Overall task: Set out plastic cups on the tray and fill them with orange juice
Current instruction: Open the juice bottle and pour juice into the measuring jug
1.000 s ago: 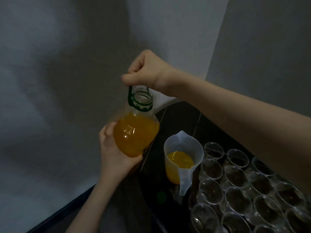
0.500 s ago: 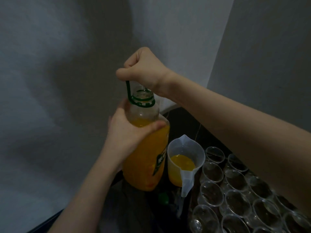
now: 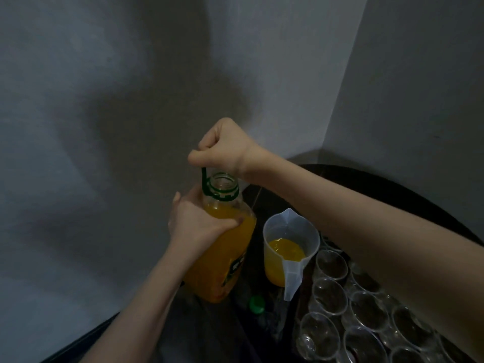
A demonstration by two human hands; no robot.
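Note:
A large open bottle of orange juice [image 3: 225,260] stands nearly upright at the table's left edge. My left hand [image 3: 195,224] grips its shoulder just below the neck. Above the mouth, my right hand [image 3: 222,148] is fisted round the green carry handle [image 3: 204,179] that loops up from the neck ring. A translucent measuring jug [image 3: 290,247], partly filled with juice, stands right of the bottle. Several empty clear plastic cups [image 3: 330,297] crowd together at the lower right; what they rest on is too dark to make out.
A green bottle cap [image 3: 257,304] lies on the dark table [image 3: 379,184] in front of the bottle. Grey walls meet in a corner right behind the table. My right forearm reaches over the cups.
The bottle went from tilted and raised to upright and lower beside the jug. My left hand shifted from under its base to its shoulder. My right hand kept hold of the handle.

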